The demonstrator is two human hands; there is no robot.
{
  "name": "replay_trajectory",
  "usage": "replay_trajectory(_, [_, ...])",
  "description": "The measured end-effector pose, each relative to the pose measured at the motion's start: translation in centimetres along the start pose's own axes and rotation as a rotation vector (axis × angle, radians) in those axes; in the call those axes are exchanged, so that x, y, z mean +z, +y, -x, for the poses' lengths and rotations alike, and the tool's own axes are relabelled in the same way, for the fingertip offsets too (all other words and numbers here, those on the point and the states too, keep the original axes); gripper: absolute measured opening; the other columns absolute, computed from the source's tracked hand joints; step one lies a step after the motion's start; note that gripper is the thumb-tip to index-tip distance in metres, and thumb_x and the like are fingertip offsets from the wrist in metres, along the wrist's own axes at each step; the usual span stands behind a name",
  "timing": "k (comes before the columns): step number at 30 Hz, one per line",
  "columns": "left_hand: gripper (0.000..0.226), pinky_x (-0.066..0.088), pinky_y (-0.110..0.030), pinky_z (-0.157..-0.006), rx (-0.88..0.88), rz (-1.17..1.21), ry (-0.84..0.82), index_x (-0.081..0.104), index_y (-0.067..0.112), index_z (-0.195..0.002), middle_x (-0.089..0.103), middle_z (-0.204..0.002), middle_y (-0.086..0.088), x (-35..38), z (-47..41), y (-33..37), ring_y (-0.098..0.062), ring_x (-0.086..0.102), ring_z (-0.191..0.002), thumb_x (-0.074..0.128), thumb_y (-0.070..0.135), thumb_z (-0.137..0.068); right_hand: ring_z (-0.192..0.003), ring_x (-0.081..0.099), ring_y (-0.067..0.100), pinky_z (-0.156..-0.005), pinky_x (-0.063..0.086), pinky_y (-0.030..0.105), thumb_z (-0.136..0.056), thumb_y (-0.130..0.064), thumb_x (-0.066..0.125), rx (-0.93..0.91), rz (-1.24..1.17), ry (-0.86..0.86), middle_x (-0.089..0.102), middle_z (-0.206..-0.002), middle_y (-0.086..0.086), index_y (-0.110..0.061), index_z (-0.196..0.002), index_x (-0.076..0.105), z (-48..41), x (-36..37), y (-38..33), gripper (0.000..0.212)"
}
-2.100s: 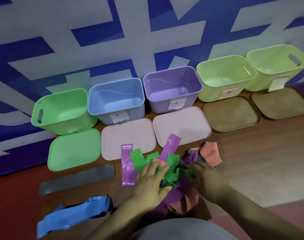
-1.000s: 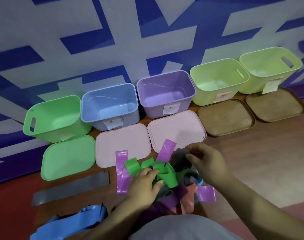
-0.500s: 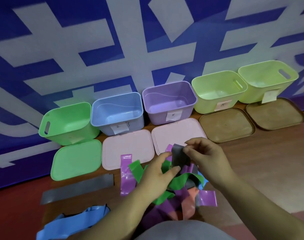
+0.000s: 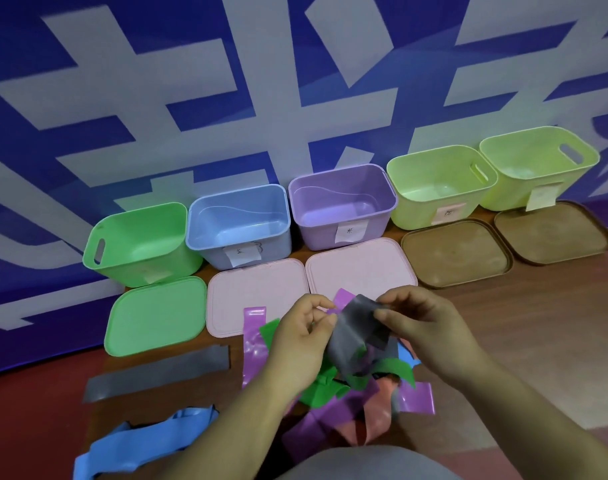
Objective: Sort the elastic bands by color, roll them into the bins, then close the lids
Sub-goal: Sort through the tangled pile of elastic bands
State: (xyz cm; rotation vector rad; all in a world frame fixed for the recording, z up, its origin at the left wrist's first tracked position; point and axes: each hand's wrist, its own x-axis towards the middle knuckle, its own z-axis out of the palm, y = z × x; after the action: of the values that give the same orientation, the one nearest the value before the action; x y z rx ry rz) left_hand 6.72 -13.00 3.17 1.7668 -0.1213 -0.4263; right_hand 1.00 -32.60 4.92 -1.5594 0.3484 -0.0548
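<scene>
While both hands work above the middle of the worktop (image 4: 524, 327), a grey band (image 4: 354, 327) hangs between them, raised over the mixed pile (image 4: 344, 407) of green, purple, pink and blue bands that lies toward the near edge. The left hand (image 4: 302, 337) pinches the band's left edge between thumb and curled forefinger. The right hand (image 4: 423, 327) grips its upper right edge with curled fingers, and the band's lower end droops toward the pile (whether it touches the bands beneath cannot be told).

Along the far edge, against the blue-and-white wall (image 4: 191, 98), five open bins stand in a row. From the left they are the green bin (image 4: 139, 271), the blue bin (image 4: 209, 254), the purple bin (image 4: 316, 237), the left yellow-green bin (image 4: 416, 216) and, at the far right corner, the right yellow-green bin (image 4: 503, 199).

Just in front of each one a lid lies flat: the green lid (image 4: 157, 317), the left pink lid (image 4: 254, 292), the right pink lid (image 4: 358, 271), the left brown lid (image 4: 458, 251) and the right brown lid (image 4: 552, 233).

A purple band (image 4: 254, 344) lies flat beside the left hand, its far end over the near rim of the left pink lid. A flat grey strip (image 4: 157, 372) lies in front of the green lid, and the blue bands (image 4: 146, 441) are heaped at the near left corner.
</scene>
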Motion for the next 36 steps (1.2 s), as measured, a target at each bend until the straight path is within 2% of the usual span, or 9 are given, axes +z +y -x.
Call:
replay_trajectory(3, [0.021, 0.042, -0.016, -0.062, -0.017, 0.041, 0.042, 0.066, 0.022, -0.092, 0.064, -0.07, 0.01, -1.9, 0.1, 0.4, -0.005, 0.055, -0.066, 0.057, 0.004, -0.097, -0.074, 0.064, 0.019, -0.071, 0.054, 0.034, -0.079, 0.0, 0.076, -0.011, 0.019, -0.133, 0.072, -0.084, 0.016, -0.012, -0.089, 0.074, -0.4, 0.9, -0.2, 0.015])
replay_trajectory(5, [0.028, 0.046, -0.018, -0.069, -0.015, 0.026, 0.056, 0.069, 0.027, -0.089, 0.07, -0.078, 0.009, -3.5, 0.4, 0.5, -0.004, 0.06, -0.074, 0.056, 0.003, -0.098, -0.072, 0.064, 0.015, -0.069, 0.054, 0.027, -0.081, 0.001, 0.074, -0.027, 0.029, -0.19, 0.073, -0.082, 0.011, -0.01, -0.089, 0.074, -0.8, 2.0, -0.6, 0.014])
replay_trajectory(10, [0.034, 0.05, -0.016, -0.074, -0.05, 0.015, -0.064, 0.069, 0.032, -0.101, 0.072, -0.091, 0.003, -8.4, 1.9, -0.3, 0.002, 0.065, -0.08, 0.068, 0.001, -0.09, -0.062, 0.063, 0.013, -0.06, 0.054, 0.029, -0.085, -0.004, 0.072, -0.1, 0.162, -0.291, 0.072, -0.073, 0.01, -0.015, -0.085, 0.073, -2.1, 6.5, -1.8, 0.011])
replay_trajectory(14, [0.059, 0.053, -0.033, -0.096, -0.023, -0.19, -0.077, 0.062, 0.05, -0.118, 0.06, -0.125, 0.013, -12.9, 3.4, -2.9, -0.005, 0.061, -0.115, 0.086, 0.034, -0.066, -0.056, 0.056, 0.009, -0.054, 0.047, 0.028, -0.089, -0.012, 0.07, -0.18, 0.316, -0.362, 0.067, -0.067, 0.003, -0.021, -0.084, 0.07, -2.8, 11.0, -1.9, 0.01])
replay_trajectory(19, [0.069, 0.047, -0.014, -0.094, 0.059, -0.443, -0.031, 0.052, 0.042, -0.133, 0.041, -0.12, 0.019, -17.5, 5.4, -4.2, 0.005, 0.051, -0.113, 0.083, 0.028, -0.073, -0.055, 0.055, 0.004, -0.056, 0.044, 0.02, -0.089, -0.021, 0.071, -0.259, 0.467, -0.424, 0.064, -0.065, -0.008, -0.028, -0.082, 0.067, -3.2, 16.5, -1.9, 0.01])
replay_trajectory(22, [0.064, 0.036, -0.004, -0.093, 0.06, -0.453, -0.002, 0.052, 0.04, -0.135, 0.039, -0.117, 0.021, -20.8, 6.0, -5.5, 0.007, 0.048, -0.113, 0.076, 0.019, -0.08, -0.065, 0.062, 0.012, -0.062, 0.05, 0.026, -0.086, -0.022, 0.074, -0.283, 0.498, -0.483, 0.068, -0.072, -0.005, -0.028, -0.083, 0.069, -3.5, 19.5, -1.8, 0.009])
replay_trajectory(24, [0.058, 0.04, -0.009, -0.095, 0.04, -0.465, 0.02, 0.055, 0.037, -0.133, 0.04, -0.115, 0.025, -23.0, 6.4, -6.3, 0.005, 0.051, -0.112, 0.071, 0.019, -0.081, -0.066, 0.061, 0.003, -0.063, 0.048, 0.02, -0.084, -0.02, 0.076, -0.276, 0.517, -0.504, 0.068, -0.074, -0.01, -0.028, -0.082, 0.07, -3.8, 21.2, -1.5, 0.011])
replay_trajectory(28, [0.049, 0.055, -0.037, -0.087, -0.062, -0.434, 0.075, 0.058, 0.053, -0.111, 0.062, -0.104, 0.021, -27.6, 6.9, -8.1, -0.007, 0.065, -0.096, 0.06, 0.021, -0.073, -0.078, 0.064, 0.003, -0.07, 0.045, 0.013, -0.08, -0.019, 0.08, -0.292, 0.583, -0.56, 0.068, -0.083, -0.018, -0.03, -0.083, 0.072, -4.1, 24.6, -0.9, 0.014])
replay_trajectory(36, [0.036, 0.053, -0.036, -0.093, -0.131, -0.452, 0.028, 0.053, 0.049, -0.119, 0.068, -0.099, 0.024, -35.7, 5.6, -11.6, 0.001, 0.065, -0.098, 0.064, 0.032, -0.089, -0.078, 0.067, 0.001, -0.069, 0.047, 0.011, -0.085, -0.015, 0.075, -0.189, 0.592, -0.632, 0.072, -0.083, -0.018, -0.025, -0.087, 0.074, -4.9, 31.1, 1.0, 0.01])
